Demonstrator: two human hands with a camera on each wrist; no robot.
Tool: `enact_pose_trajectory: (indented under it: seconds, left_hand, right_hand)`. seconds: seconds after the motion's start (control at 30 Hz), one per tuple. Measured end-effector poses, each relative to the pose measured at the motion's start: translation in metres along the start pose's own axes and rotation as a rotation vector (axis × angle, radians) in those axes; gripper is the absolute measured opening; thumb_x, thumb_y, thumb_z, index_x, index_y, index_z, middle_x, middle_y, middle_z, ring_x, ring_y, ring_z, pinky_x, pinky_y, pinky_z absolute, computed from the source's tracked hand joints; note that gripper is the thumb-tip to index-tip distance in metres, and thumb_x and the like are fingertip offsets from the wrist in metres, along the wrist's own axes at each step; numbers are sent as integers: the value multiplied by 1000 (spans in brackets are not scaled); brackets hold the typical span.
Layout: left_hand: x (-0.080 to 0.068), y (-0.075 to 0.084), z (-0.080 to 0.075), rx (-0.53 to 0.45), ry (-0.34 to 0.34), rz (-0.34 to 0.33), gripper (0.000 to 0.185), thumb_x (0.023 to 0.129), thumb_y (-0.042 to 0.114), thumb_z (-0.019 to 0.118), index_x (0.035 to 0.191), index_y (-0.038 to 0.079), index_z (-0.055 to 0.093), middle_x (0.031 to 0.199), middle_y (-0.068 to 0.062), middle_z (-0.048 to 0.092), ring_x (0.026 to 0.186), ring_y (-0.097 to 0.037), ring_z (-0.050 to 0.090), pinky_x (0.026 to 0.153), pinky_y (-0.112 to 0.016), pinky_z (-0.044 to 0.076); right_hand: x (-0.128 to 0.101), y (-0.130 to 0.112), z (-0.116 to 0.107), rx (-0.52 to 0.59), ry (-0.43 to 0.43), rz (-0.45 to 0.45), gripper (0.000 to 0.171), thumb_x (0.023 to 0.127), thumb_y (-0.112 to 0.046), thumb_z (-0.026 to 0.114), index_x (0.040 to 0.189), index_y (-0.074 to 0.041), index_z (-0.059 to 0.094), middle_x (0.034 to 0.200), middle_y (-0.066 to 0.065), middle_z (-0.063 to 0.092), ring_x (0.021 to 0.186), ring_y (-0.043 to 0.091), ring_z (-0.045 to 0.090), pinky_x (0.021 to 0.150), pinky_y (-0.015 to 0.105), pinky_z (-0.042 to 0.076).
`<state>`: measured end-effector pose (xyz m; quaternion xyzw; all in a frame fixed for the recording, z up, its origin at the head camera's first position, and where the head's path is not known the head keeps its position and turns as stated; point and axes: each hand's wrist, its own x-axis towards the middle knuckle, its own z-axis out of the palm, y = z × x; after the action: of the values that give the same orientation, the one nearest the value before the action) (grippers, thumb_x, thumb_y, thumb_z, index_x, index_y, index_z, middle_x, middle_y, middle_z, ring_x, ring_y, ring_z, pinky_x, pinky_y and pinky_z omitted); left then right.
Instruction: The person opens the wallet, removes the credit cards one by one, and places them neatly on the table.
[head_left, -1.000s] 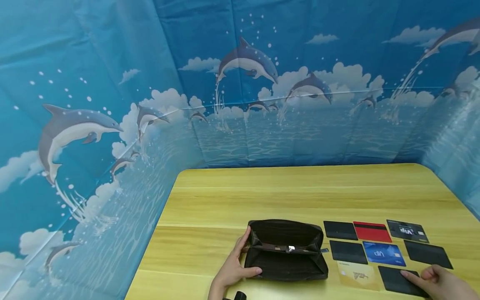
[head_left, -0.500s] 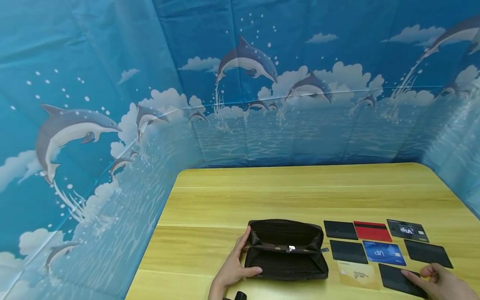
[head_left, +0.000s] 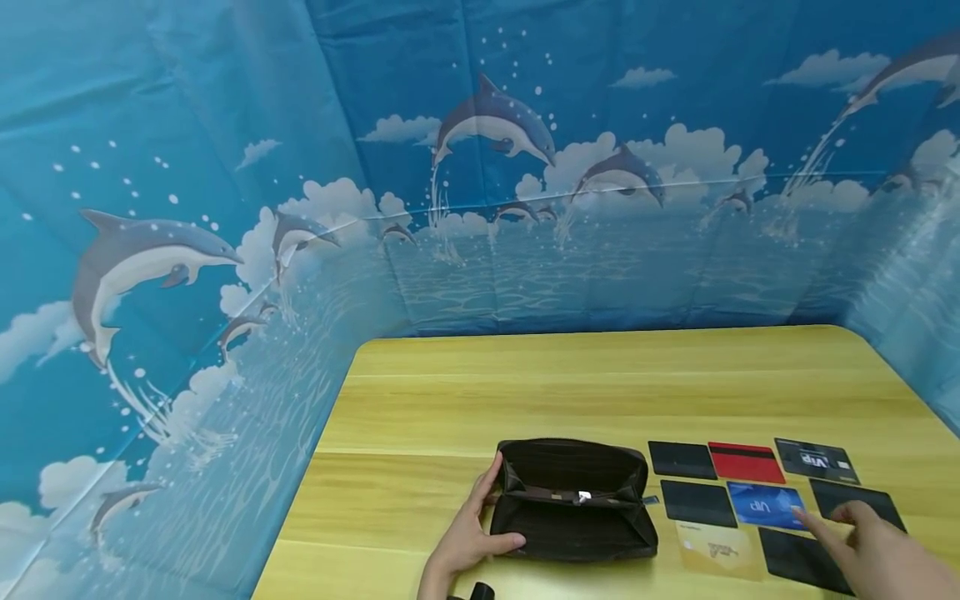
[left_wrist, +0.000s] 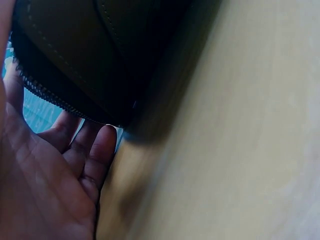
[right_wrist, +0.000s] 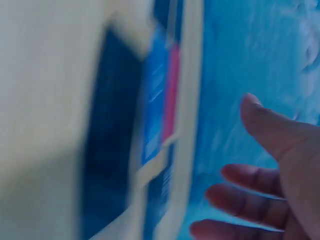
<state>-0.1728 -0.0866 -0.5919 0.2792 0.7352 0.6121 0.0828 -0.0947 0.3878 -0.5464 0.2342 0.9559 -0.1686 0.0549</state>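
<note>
My left hand (head_left: 467, 537) holds the open black wallet (head_left: 573, 500) by its left end, thumb curled over the near edge and fingers up against the side; in the left wrist view the fingers (left_wrist: 95, 155) lie straight along the zipper edge of the wallet (left_wrist: 100, 55). The wallet lies spread flat on the yellow wooden table (head_left: 525, 392), toward the near edge.

My right hand (head_left: 873, 550) hovers to the right of the wallet, fingers spread and relaxed, holding nothing, the index fingertip reaching over the blue VIP card (head_left: 767, 505). Whether it touches the card I cannot tell; the right wrist view is blurred.

The cards lie in rows just right of the wallet: two black cards (head_left: 681, 459) nearest it, a gold card (head_left: 716, 550) in front of those, a red card (head_left: 746, 462) and a dark VIP card (head_left: 816, 460) farther right, more black cards beside my right hand.
</note>
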Motion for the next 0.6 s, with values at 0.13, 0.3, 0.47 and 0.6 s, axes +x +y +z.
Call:
enact_pose_trajectory:
  seconds: [0.13,0.3,0.47,0.6]
  left_hand:
    - [0,1,0,6,1,-10,101,79,20,79,154,27,12,154,-3,18,127,-21,33,98,-31,32]
    - [1,1,0,14,4,-15,101,79,18,79,154,27,12,154,-5,18,130,-21,31,99,-32,32]
    - [0,2,1,17,9,-34,101,79,14,78,154,28,12,153,-5,19,130,-19,31,99,-32,32]
    - [0,9,1,12,8,-51,101,79,9,77,154,26,12,153,-6,20,128,-17,32,99,-33,32]
  right_hand:
    - [-14,-49,-20,68,144,-195,76,86,-61,56,107,11,49,74,15,54,59,25,49,51,36,43]
    - [-30,-106,-14,211,276,-499,68,83,-54,66,124,-1,54,103,22,62,85,38,60,59,50,49]
    - [-35,-143,3,348,147,-657,78,86,-49,65,146,-10,35,133,23,48,117,44,46,78,63,42]
    - [-34,-157,18,421,107,-758,69,86,-44,67,144,-16,41,136,16,47,119,39,46,82,61,42]
